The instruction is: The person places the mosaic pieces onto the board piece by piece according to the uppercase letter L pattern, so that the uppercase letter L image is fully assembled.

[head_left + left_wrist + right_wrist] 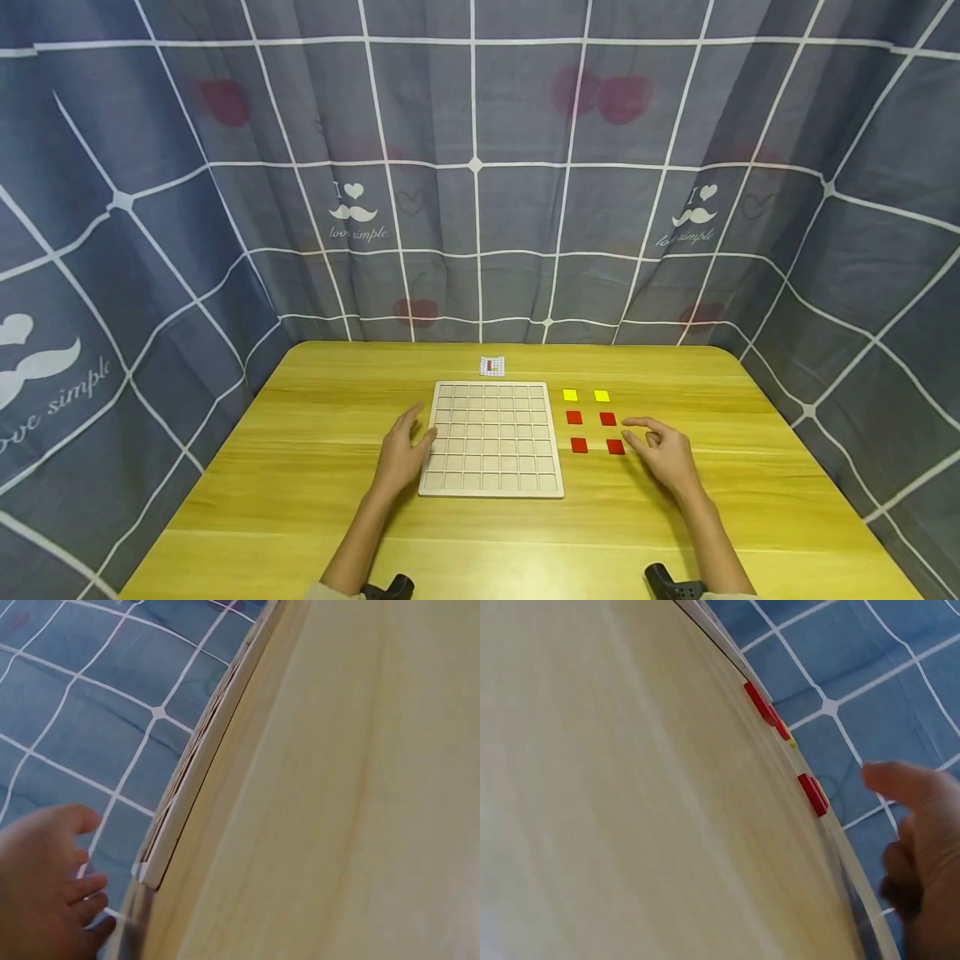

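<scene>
A pale wooden grid board (491, 493) lies on the table, its square cells bare. At its left edge is my left hand (402, 452), fingers loosely bent, thumb overlapping the rim in the head view; the left wrist view shows the same hand (45, 885) with nothing in it. To the board's right lie red square tiles (579, 445) in two rows, with two yellow tiles (570, 395) behind them. My right hand (666, 454) hovers just right of the nearest red tile (616, 447), thumb and forefinger apart. The right wrist view shows red tiles (814, 795) beyond that hand.
A small card (492, 367) printed with a grid and a red mark lies behind the board. The wood-grain table (300, 508) has curtains (510, 208) with white lines around its back and sides. Each wrist wears a black device (675, 585).
</scene>
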